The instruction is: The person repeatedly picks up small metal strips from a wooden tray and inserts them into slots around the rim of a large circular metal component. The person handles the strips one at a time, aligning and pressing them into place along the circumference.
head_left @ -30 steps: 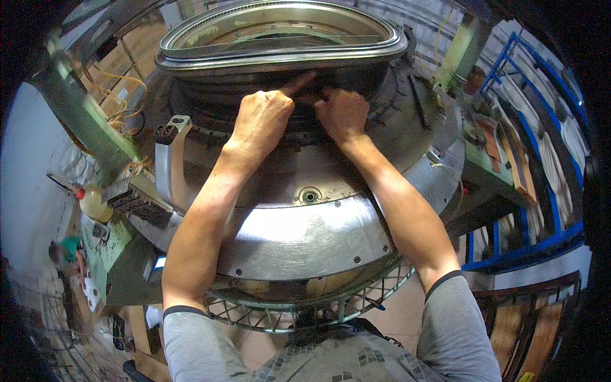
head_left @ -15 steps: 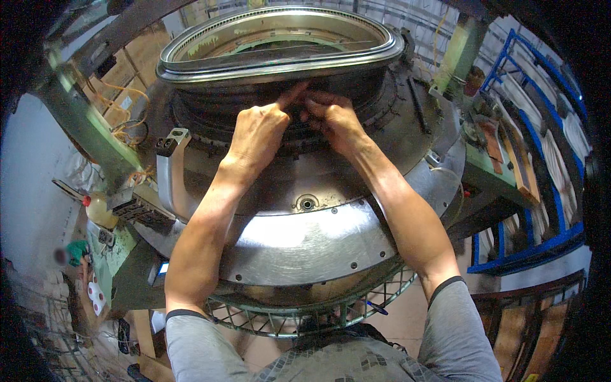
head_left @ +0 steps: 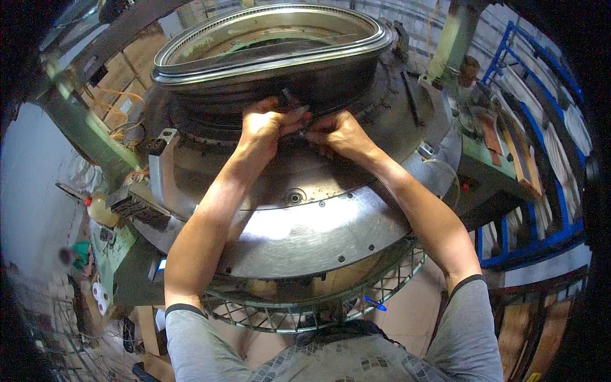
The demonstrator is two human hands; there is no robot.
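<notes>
Both hands meet in front of a dark metal cylinder (head_left: 344, 79) on a large round machine. My left hand (head_left: 262, 127) is turned partly palm-up, its fingers closed around a small, dark, flat piece (head_left: 286, 95) that sticks up past them. What kind of piece it is cannot be made out. Close beside it, my right hand (head_left: 342, 135) is closed in a pinch near the left fingertips. Whatever lies between those right fingers is too small and shadowed to name. Above the hands runs the cylinder's shiny toothed ring (head_left: 273, 71).
A polished metal rim plate (head_left: 299, 239) curves below my forearms. An upright metal bracket (head_left: 159, 165) stands at left, and a dark rod (head_left: 410, 99) lies at right. A blue pen-like object (head_left: 375, 304) rests by the green lattice guard (head_left: 273, 318). Blue racking (head_left: 541, 251) stands far right.
My hands have drawn back slightly from the cylinder. The left hand has turned over, and the dark piece now shows in it. The view has shifted a little.
</notes>
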